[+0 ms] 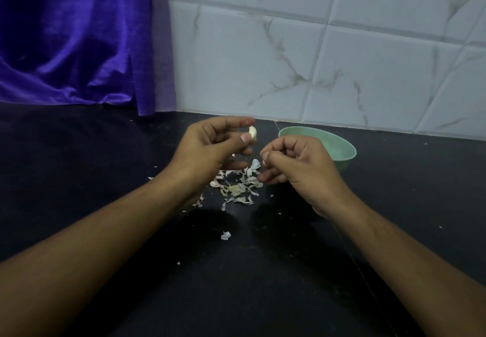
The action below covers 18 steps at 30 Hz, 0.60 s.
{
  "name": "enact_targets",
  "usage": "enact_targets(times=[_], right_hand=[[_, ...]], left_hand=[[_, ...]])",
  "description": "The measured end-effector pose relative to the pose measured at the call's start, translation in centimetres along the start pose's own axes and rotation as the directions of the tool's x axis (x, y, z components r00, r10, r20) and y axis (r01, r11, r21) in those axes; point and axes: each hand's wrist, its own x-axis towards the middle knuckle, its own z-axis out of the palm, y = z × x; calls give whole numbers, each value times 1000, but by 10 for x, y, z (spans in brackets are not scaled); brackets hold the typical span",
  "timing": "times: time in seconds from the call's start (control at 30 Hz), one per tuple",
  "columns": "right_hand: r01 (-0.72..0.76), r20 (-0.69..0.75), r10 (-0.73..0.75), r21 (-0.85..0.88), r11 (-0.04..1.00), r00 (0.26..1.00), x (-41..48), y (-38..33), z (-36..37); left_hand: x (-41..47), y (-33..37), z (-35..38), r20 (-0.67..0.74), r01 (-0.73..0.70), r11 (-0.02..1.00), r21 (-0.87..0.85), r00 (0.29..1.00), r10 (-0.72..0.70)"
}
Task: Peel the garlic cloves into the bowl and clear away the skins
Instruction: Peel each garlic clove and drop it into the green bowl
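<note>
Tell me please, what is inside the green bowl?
Only the far inner wall of the green bowl shows, and it looks bare. The right hand covers the near part and the bottom, so cloves lying there cannot be seen.

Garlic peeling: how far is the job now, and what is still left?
Done: a pile of skins on the counter suggests several cloves are peeled. In hand: the left hand pinches a garlic clove, the right hand curled beside it. Left: drop it in the green bowl, whose bottom is hidden, and clear the skins.
</note>
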Motion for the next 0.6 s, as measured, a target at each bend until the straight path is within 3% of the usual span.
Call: enact_targets(times=[0.27,0.47,0.6], right_hand=[[51,-10,-51,-17,999,999,-2,-4,-4],[10,-22,-7,158,987,1000,-4,-9,-4],[-36,4,36,170,985,999,-4,-8,-5]], left_hand=[[-1,-4,1,50,35,999,33,998,-37],[-4,-4,0,126,28,996,84,991,-38],[-3,-6,0,114,3,993,119,993,-17]])
